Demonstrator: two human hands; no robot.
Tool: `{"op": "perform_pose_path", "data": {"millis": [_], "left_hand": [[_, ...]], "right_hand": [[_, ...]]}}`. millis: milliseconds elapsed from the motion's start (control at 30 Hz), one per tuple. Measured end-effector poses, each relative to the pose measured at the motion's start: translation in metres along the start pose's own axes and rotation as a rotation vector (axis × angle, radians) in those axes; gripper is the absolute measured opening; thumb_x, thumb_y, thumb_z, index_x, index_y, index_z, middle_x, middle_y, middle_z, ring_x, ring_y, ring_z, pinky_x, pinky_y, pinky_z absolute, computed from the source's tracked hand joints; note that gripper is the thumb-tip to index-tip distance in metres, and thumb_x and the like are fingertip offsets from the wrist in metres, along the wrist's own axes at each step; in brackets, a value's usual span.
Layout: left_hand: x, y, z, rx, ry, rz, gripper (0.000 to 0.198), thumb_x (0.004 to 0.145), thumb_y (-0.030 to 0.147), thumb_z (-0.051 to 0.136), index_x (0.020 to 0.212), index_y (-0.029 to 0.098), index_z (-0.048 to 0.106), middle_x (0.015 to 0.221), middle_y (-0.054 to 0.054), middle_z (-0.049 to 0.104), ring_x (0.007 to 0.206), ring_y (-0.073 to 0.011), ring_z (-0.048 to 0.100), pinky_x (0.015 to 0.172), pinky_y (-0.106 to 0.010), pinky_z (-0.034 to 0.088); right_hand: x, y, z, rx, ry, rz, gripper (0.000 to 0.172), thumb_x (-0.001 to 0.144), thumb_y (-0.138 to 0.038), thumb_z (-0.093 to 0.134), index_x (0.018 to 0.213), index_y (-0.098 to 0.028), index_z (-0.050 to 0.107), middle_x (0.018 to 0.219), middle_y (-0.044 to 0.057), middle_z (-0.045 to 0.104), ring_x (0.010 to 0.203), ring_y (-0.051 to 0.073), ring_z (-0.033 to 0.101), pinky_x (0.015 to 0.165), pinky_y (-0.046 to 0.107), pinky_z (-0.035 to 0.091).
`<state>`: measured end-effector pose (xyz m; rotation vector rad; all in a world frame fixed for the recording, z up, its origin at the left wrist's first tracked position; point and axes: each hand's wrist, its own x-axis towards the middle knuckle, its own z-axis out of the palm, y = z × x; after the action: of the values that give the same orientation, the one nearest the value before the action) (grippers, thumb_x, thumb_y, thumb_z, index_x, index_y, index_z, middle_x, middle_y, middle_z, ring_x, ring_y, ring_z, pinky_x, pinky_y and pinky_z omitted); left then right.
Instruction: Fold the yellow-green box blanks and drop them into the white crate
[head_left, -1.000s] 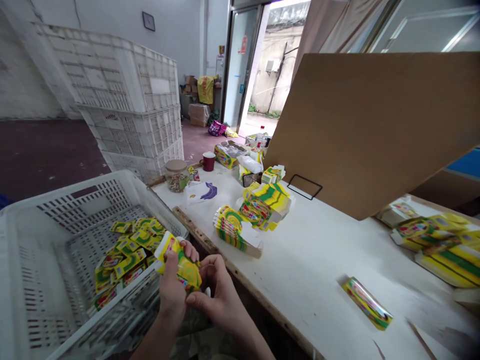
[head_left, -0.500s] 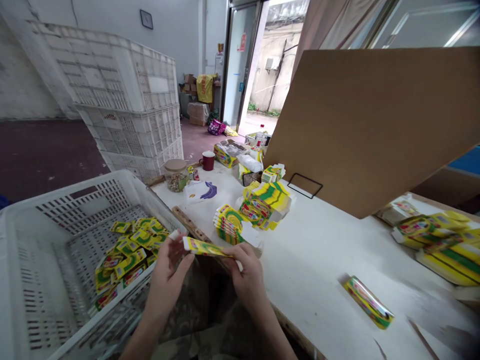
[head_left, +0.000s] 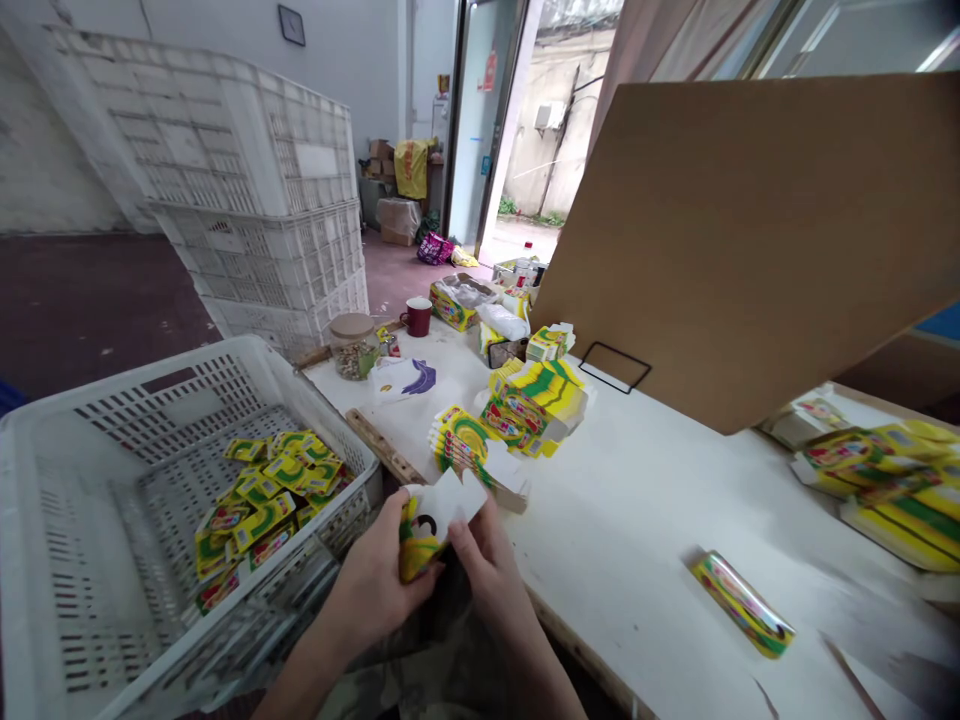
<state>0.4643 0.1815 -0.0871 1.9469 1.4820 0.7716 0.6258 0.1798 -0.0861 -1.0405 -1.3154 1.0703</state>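
Between my hands is a small yellow and green carton point(head_left: 421, 535) with white end flaps standing open. My left hand point(head_left: 375, 575) wraps round its printed side, and my right hand point(head_left: 484, 555) pinches it near the flaps at the right. Just beyond my hands, on the white table point(head_left: 622, 540), lies a fanned stack of flat cartons point(head_left: 461, 440). Behind that is a larger pile of flat cartons point(head_left: 536, 400). To the left, a white plastic crate point(head_left: 82, 430) holds several yellow cartons point(head_left: 262, 500) in a loose heap.
A glossy yellow-green pack point(head_left: 741, 603) lies on the table at right, near more flat cartons point(head_left: 885, 470). A large cardboard sheet point(head_left: 750, 240) leans over the back. A lidded jar point(head_left: 352, 347) and a red mug point(head_left: 417, 317) stand at the far left. Stacked crates point(head_left: 255, 190) rise behind.
The carton was held flat and long between my hands; now it is turned with its open white flaps up. My left hand has moved right, closer to my right hand.
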Motion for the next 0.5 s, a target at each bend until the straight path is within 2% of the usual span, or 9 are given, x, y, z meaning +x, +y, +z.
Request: {"op": "perform_pose_path", "data": {"millis": [67,133,267,333,400,500], "left_hand": [[-0.004,-0.001,0.008,0.018,-0.001,0.05,0.07,0.078,0.032,0.061,0.136,0.017,0.023,0.129,-0.016,0.056,0.116,-0.0278,0.058,0.095,-0.04,0.048],[-0.006,-0.001,0.013,0.018,-0.015,0.094,0.067,0.078,0.026,0.06,0.135,0.02,0.024,0.126,-0.014,0.058,0.112,-0.0269,0.06,0.092,-0.038,0.05],[-0.009,0.005,0.012,0.004,-0.009,0.121,0.056,0.074,0.018,0.057,0.124,0.024,0.034,0.118,-0.009,0.06,0.106,-0.0255,0.063,0.086,-0.037,0.051],[-0.009,0.009,0.01,-0.005,-0.012,0.067,0.053,0.074,0.019,0.058,0.121,0.025,0.035,0.112,-0.007,0.062,0.102,-0.0253,0.064,0.084,-0.038,0.051],[-0.008,0.011,0.01,-0.047,-0.051,0.013,0.053,0.074,0.02,0.057,0.121,0.025,0.033,0.104,-0.005,0.064,0.095,-0.0246,0.065,0.08,-0.038,0.052],[-0.008,0.007,0.016,-0.142,-0.028,-0.008,0.064,0.069,0.018,0.059,0.126,0.021,0.03,0.109,-0.009,0.062,0.097,-0.0258,0.064,0.083,-0.04,0.053]], "right_hand": [[0.001,-0.002,0.004,0.185,-0.094,0.152,0.052,0.094,-0.051,0.046,0.136,-0.021,0.048,0.129,0.011,0.06,0.121,0.026,0.055,0.106,0.045,0.042],[0.001,-0.008,0.008,0.238,-0.114,0.247,0.049,0.089,-0.05,0.055,0.129,-0.021,0.057,0.122,0.009,0.065,0.117,0.027,0.058,0.105,0.043,0.044],[0.001,-0.012,0.011,0.279,-0.156,0.317,0.06,0.079,-0.053,0.067,0.13,-0.022,0.056,0.127,0.009,0.063,0.118,0.028,0.059,0.103,0.043,0.046],[0.001,-0.007,0.009,0.253,-0.163,0.244,0.067,0.081,-0.059,0.063,0.135,-0.022,0.052,0.134,0.01,0.059,0.123,0.029,0.055,0.107,0.044,0.042],[0.001,-0.003,0.006,0.128,-0.183,0.112,0.068,0.085,-0.058,0.057,0.142,-0.024,0.045,0.143,0.01,0.051,0.132,0.028,0.047,0.114,0.045,0.034],[0.0,-0.008,-0.003,-0.136,-0.335,-0.075,0.056,0.095,-0.04,0.05,0.147,-0.026,0.037,0.152,0.007,0.039,0.142,0.023,0.034,0.119,0.045,0.023]]}}
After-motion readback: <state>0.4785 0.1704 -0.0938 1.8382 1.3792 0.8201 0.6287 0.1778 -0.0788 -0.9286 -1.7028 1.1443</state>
